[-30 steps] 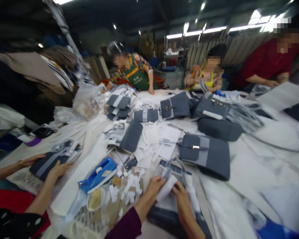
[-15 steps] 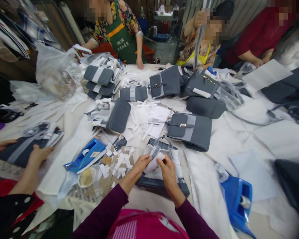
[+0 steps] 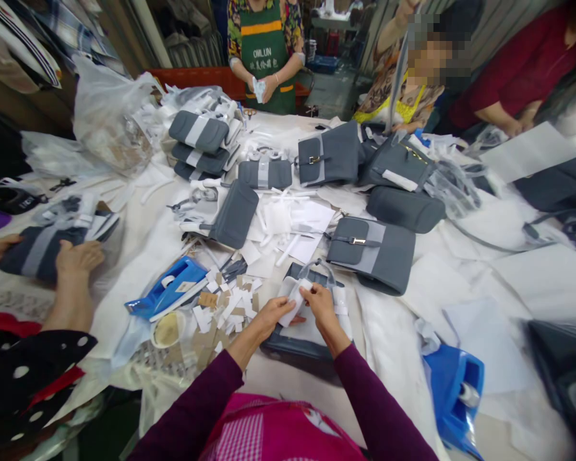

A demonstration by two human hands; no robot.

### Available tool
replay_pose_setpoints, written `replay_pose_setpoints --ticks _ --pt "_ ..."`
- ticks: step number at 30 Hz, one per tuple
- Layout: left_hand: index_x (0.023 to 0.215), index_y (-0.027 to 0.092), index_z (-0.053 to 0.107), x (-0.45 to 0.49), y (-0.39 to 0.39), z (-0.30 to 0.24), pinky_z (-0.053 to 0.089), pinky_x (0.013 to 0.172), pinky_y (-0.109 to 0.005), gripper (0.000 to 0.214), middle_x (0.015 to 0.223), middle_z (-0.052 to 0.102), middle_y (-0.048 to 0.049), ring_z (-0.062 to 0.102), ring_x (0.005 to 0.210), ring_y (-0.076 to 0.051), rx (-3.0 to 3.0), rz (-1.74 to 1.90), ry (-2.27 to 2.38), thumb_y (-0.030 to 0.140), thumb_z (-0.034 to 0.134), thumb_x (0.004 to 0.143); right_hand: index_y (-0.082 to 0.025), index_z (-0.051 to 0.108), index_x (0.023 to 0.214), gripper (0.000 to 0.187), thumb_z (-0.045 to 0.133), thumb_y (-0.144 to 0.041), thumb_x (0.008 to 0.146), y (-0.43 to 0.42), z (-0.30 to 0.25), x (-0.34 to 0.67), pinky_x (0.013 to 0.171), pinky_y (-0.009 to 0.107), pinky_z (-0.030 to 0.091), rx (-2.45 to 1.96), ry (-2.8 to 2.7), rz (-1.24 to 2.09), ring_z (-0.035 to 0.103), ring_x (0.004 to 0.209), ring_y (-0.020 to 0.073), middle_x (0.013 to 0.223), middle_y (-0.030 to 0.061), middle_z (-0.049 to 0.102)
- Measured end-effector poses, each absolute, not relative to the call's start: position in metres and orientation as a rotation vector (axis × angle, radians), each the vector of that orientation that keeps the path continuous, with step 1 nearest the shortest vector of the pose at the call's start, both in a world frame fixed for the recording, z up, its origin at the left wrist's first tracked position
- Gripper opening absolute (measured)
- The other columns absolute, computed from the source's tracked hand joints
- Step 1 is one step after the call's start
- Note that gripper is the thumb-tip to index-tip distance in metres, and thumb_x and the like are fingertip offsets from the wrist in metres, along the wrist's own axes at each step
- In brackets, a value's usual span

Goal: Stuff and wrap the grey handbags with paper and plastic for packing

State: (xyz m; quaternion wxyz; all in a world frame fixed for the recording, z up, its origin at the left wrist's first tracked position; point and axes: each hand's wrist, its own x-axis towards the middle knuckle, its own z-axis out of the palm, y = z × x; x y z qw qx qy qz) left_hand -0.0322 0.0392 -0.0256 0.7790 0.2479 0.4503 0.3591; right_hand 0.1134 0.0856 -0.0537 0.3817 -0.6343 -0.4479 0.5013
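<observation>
A dark grey handbag (image 3: 300, 358) lies before me, its top turned towards the far side and white wrapping over its middle. Above it, my left hand (image 3: 274, 315) pinches the left edge of a white wrapping sheet (image 3: 296, 299). My right hand (image 3: 322, 308) grips the same sheet from the right, fingers closed at its upper edge. The sheet sits at the bag's handle (image 3: 312, 269), whose grey loop shows just beyond it; I cannot tell how far it wraps round. Left of my hands lie cut white and brown pieces (image 3: 230, 307).
Blue tape dispensers stand left (image 3: 170, 288) and right (image 3: 454, 390). A grey buckled bag (image 3: 379, 256) lies ahead, with stacked wrapped bags (image 3: 199, 131) farther left. At the left edge, a co-worker's hands hold a bag (image 3: 38, 253). A person in a green apron (image 3: 264, 54) stands opposite.
The white sheet has turned more upright in my hands, and my right hand has shifted slightly up. Across the table, the green-aproned person has moved right and now holds something pale in both hands.
</observation>
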Motion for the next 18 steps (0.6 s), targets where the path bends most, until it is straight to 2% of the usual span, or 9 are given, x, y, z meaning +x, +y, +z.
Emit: replay_pose_setpoints --ticks 8,10,12,15,18 --pt "0.108 0.010 0.059 -0.036 0.041 -0.026 0.054 0.063 -0.030 0.054 0.104 0.066 -0.0140 0.069 0.079 -0.025 0.555 0.730 0.907 0.044 0.076 0.070 -0.018 0.058 0.075 0.029 0.066 -0.042 0.061 0.092 -0.053 0.111 0.048 0.027 0.043 -1.654 -1.082 1.350 0.052 0.052 0.0144 0.059 -0.0023 0.055" --pt "0.102 0.010 0.059 -0.033 0.038 -0.028 0.049 0.055 -0.026 0.052 0.094 0.067 -0.0126 0.068 0.070 -0.022 0.585 0.739 0.955 0.047 0.074 0.069 -0.019 0.057 0.078 0.032 0.068 -0.043 0.060 0.091 -0.055 0.112 0.048 0.028 0.044 -1.661 -1.091 1.359 0.053 0.053 0.0155 0.060 -0.0026 0.054" --pt "0.095 0.009 0.061 -0.028 0.035 -0.032 0.041 0.048 -0.023 0.048 0.074 0.066 -0.0088 0.063 0.056 -0.018 0.618 0.767 1.058 0.050 0.070 0.071 -0.019 0.056 0.082 0.037 0.069 -0.045 0.058 0.091 -0.058 0.114 0.049 0.029 0.045 -1.678 -1.101 1.372 0.054 0.054 0.0169 0.062 -0.0027 0.053" --pt "0.083 0.011 0.061 -0.021 0.030 -0.039 0.032 0.044 -0.023 0.037 0.050 0.056 -0.0026 0.050 0.040 -0.013 0.643 0.806 1.213 0.048 0.062 0.077 -0.019 0.055 0.088 0.043 0.066 -0.050 0.061 0.093 -0.059 0.118 0.053 0.033 0.047 -1.751 -1.252 1.349 0.055 0.056 0.0198 0.064 -0.0017 0.053" --pt "0.079 0.013 0.060 -0.017 0.026 -0.044 0.029 0.043 -0.024 0.026 0.048 0.052 -0.0005 0.045 0.037 -0.012 0.642 0.820 1.288 0.039 0.059 0.078 -0.017 0.056 0.092 0.039 0.058 -0.049 0.071 0.096 -0.044 0.118 0.069 0.041 0.046 -1.750 -1.704 0.916 0.056 0.073 0.0259 0.077 0.0064 0.057"
